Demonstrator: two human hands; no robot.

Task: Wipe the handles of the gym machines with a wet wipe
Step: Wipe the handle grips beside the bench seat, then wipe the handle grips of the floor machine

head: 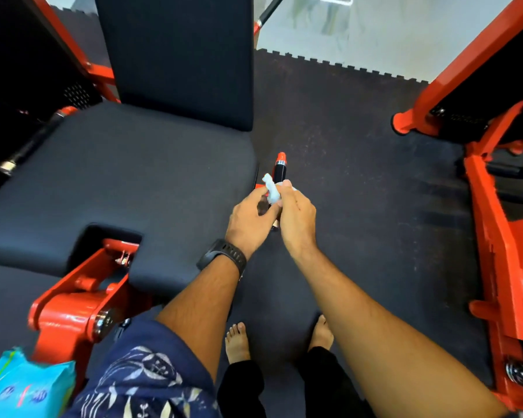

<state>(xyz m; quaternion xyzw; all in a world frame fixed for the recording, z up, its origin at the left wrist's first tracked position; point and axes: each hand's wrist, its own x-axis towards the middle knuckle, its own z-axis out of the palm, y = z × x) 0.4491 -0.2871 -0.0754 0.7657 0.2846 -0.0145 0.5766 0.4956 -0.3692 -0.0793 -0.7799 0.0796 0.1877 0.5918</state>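
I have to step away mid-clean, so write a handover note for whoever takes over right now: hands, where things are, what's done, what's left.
Left hand: pinches the wet wipe.
Right hand: curled round the wipe on the right-side handle beside the seat.
Wipe pack: lower left of the view.
Done: cannot tell from this view; only this handle is under the wipe.
Left: likely its exposed black tip and red cap, then the left-side handle and the other machines.
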